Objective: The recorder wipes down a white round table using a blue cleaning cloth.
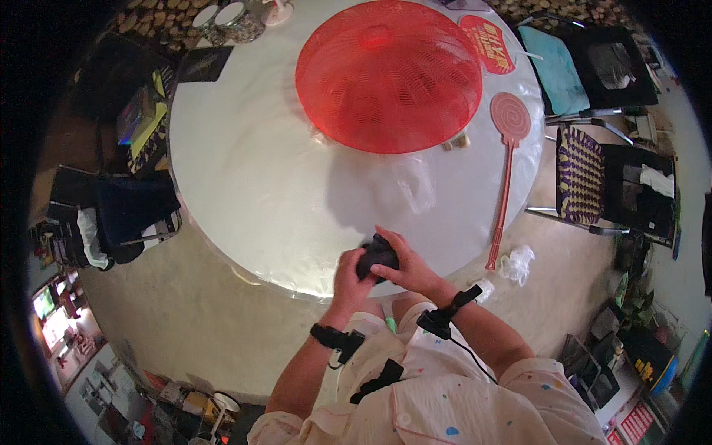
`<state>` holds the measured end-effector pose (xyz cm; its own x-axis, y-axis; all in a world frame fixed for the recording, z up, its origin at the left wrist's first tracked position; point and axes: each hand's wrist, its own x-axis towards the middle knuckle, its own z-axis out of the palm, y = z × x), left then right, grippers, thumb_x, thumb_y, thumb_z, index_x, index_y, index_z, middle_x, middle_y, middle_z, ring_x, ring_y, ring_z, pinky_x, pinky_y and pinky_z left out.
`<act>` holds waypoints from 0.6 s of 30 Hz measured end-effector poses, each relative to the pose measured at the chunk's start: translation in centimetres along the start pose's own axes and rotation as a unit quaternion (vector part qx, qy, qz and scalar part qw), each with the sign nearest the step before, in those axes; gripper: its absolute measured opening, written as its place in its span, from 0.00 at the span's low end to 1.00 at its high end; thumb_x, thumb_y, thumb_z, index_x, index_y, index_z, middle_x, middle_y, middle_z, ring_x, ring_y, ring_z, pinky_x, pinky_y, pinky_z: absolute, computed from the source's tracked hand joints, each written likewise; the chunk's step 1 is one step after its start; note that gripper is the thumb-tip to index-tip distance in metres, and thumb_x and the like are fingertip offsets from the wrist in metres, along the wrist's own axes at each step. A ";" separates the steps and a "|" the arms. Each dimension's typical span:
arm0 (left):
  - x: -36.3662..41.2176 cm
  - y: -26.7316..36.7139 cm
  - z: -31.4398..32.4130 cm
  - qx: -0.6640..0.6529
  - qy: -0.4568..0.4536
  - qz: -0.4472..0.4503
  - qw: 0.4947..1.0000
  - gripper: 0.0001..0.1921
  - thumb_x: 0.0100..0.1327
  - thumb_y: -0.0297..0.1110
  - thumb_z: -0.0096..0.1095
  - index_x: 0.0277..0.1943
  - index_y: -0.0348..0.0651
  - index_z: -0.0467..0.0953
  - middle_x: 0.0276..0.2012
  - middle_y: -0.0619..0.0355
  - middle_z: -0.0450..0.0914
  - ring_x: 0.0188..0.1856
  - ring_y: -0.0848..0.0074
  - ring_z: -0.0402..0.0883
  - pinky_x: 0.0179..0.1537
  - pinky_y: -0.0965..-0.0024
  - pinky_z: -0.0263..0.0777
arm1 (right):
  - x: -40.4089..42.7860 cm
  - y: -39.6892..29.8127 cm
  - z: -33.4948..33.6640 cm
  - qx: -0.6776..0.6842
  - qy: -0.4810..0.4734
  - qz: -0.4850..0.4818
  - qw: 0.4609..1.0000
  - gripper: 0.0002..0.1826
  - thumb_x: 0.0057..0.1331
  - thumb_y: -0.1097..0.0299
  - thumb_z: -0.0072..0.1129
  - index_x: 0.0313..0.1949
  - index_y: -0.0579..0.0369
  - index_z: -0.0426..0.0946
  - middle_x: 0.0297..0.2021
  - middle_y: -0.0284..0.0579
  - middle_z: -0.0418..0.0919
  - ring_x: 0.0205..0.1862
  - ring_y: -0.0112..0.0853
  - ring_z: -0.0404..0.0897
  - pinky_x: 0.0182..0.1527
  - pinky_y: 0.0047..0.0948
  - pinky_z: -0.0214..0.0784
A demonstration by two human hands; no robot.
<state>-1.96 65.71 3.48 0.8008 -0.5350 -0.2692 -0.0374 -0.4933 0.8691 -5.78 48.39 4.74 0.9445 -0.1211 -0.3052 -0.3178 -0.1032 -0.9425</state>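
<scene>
Between my two hands is a small black bundle [380, 257], soft-looking and perhaps cloth; its exact kind is not clear. My left hand [351, 281] grips its left side. My right hand [410, 267] holds it from the right, with the thumb across its front. Both hands are just above the near edge of a round table [239, 183] with a pale, shiny cover. Farther back on the table, a red mesh food cover [389, 78] stands dome up. A crumpled piece of clear plastic [417, 186] lies between it and my hands.
A pink fly swatter [509, 128] lies along the table's right side, near a red hand fan [489, 44]. Lidded glass jars [239, 22] stand at the far left. Chairs flank the table, one with a woven seat cover [579, 175]. A crumpled plastic bag [517, 264] is at the lower right.
</scene>
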 end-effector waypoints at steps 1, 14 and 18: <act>0.4 0.2 -0.1 -0.002 0.005 0.009 1.000 0.27 0.58 0.28 0.71 0.59 0.37 0.69 0.54 0.47 0.74 0.49 0.63 0.80 0.46 0.65 0.78 | 0.6 0.2 -0.3 0.026 -0.005 0.038 0.999 0.30 0.62 0.66 0.67 0.63 0.56 0.68 0.55 0.54 0.73 0.56 0.46 0.76 0.60 0.40 0.69; 4.1 -2.5 -4.7 0.224 0.042 0.045 0.973 0.23 0.60 0.21 0.61 0.60 0.35 0.74 0.63 0.47 0.73 0.60 0.56 0.74 0.60 0.59 0.71 | 5.3 2.5 1.0 -0.454 0.010 -0.091 0.886 0.31 0.54 0.72 0.63 0.61 0.44 0.75 0.68 0.45 0.64 0.58 0.45 0.70 0.60 0.43 0.67; 2.6 -1.2 -2.9 0.226 -0.012 0.025 0.974 0.35 0.57 0.21 0.60 0.70 0.35 0.61 0.70 0.46 0.63 0.61 0.50 0.70 0.63 0.56 0.67 | 3.8 2.7 2.0 -0.462 0.008 -0.115 0.880 0.30 0.56 0.75 0.57 0.61 0.50 0.74 0.70 0.45 0.62 0.57 0.45 0.70 0.61 0.44 0.64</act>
<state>1.95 66.90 2.95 0.7767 -0.5798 -0.2459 -0.3398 -0.7146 0.6115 -2.93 49.59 0.73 0.9937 -0.0051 -0.1117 -0.0567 -0.8837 -0.4647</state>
